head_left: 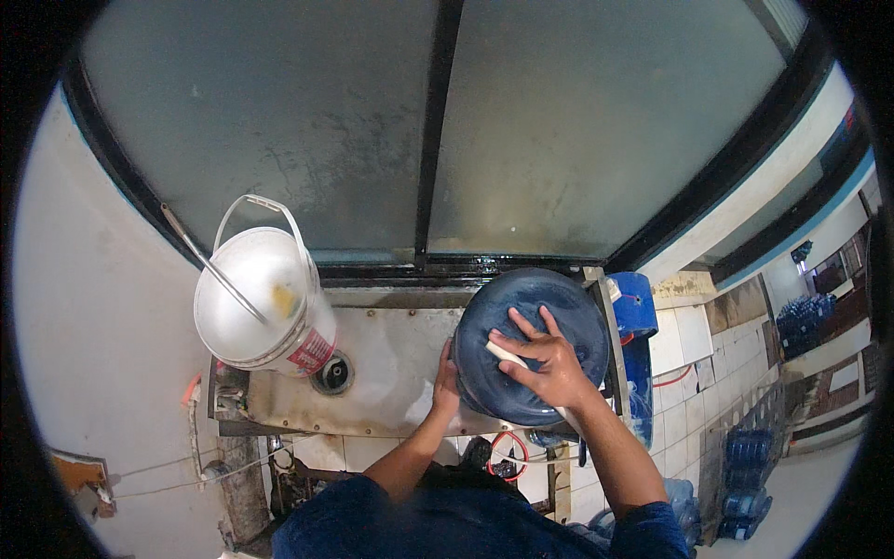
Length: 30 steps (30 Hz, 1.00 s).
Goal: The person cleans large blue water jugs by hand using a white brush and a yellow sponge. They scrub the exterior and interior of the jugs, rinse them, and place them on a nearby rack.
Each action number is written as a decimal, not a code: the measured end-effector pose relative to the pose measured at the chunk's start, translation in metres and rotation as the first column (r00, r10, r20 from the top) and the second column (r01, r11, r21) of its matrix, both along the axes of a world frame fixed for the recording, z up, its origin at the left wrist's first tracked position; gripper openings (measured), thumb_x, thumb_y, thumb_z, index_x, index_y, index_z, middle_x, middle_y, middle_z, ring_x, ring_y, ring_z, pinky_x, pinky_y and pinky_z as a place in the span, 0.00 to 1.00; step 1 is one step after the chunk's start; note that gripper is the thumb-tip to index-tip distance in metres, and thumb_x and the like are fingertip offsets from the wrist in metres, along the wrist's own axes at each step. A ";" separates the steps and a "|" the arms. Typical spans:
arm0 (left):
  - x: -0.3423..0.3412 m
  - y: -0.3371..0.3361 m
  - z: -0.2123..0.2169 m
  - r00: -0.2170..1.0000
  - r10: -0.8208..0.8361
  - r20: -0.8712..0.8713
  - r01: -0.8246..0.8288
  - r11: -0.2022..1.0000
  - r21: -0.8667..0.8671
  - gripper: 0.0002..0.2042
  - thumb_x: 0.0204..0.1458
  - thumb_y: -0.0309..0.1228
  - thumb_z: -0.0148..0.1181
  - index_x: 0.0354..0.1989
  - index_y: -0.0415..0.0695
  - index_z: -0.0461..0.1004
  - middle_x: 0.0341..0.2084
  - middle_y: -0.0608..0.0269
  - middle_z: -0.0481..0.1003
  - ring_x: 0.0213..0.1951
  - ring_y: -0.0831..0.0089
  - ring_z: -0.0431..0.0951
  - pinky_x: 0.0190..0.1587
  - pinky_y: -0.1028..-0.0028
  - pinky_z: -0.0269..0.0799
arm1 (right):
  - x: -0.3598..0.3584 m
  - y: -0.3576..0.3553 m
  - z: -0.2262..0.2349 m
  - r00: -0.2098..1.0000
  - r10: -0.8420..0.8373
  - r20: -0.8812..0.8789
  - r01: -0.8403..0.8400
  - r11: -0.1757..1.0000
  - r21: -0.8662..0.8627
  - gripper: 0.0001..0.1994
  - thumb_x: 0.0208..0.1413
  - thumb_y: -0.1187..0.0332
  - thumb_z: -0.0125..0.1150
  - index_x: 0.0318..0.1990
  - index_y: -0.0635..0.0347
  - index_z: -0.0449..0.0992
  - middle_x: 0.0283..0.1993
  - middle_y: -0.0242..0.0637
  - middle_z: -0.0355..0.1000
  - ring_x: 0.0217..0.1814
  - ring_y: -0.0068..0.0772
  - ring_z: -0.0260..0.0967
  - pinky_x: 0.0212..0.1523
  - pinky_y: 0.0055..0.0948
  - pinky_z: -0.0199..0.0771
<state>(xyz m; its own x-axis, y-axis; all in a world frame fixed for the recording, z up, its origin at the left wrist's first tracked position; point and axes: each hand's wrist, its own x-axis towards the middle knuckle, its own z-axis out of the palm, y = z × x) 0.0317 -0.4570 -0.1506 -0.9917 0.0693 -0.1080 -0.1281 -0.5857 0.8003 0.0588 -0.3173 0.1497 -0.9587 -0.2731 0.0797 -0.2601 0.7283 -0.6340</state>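
Blue jug (533,345) upended on worktop (391,373), right of white bucket (261,303); base being scrubbed; right hand (549,363) fingers pressing pale sponge (507,355); left hand (445,382) fingers spread, bracing jug's side; next, probably, firmer bracing, wider strokes.

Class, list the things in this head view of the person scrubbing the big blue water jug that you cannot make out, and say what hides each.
Head view only:
- Neck and mouth of the blue water jug: hidden beneath its upturned base.
- Left hand fingers: behind the jug's side, so its grip cannot be judged.
- The pale object under the right hand: mostly covered by the fingers.
- Inside of the drain hole beside the white bucket: too dark.
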 end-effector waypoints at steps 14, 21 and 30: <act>-0.083 -0.018 0.048 0.847 -0.519 -0.112 0.524 0.851 0.017 0.28 0.70 0.47 0.46 0.70 0.40 0.65 0.65 0.56 0.70 0.64 0.66 0.71 0.67 0.66 0.64 | -0.006 0.006 0.000 1.000 -0.020 -0.006 0.020 0.999 -0.025 0.20 0.57 0.62 0.69 0.59 0.41 0.82 0.64 0.27 0.76 0.79 0.41 0.57 0.80 0.60 0.32; -0.071 -0.022 -0.026 0.841 -0.541 0.001 0.540 0.838 -0.085 0.26 0.71 0.46 0.45 0.69 0.40 0.66 0.64 0.54 0.70 0.62 0.64 0.73 0.66 0.63 0.68 | -0.009 0.001 0.002 1.000 -0.015 -0.025 0.014 0.999 -0.030 0.20 0.57 0.62 0.70 0.58 0.43 0.82 0.63 0.27 0.77 0.79 0.40 0.57 0.80 0.60 0.32; -0.014 0.003 -0.098 0.984 0.057 -0.170 -0.120 0.917 -0.381 0.21 0.70 0.42 0.47 0.62 0.40 0.72 0.52 0.56 0.80 0.49 0.63 0.83 0.55 0.61 0.79 | -0.012 0.004 0.006 0.999 0.053 0.011 -0.053 0.998 -0.018 0.20 0.57 0.60 0.69 0.58 0.44 0.82 0.63 0.28 0.77 0.79 0.40 0.57 0.80 0.61 0.34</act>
<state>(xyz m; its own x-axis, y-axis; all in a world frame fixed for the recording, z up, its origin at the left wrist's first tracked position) 0.0173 -0.4540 -0.2484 -0.9984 -0.0361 0.0444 0.0515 -0.2278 0.9723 0.0466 -0.3137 0.1559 -0.9438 -0.3222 0.0740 -0.2906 0.7020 -0.6502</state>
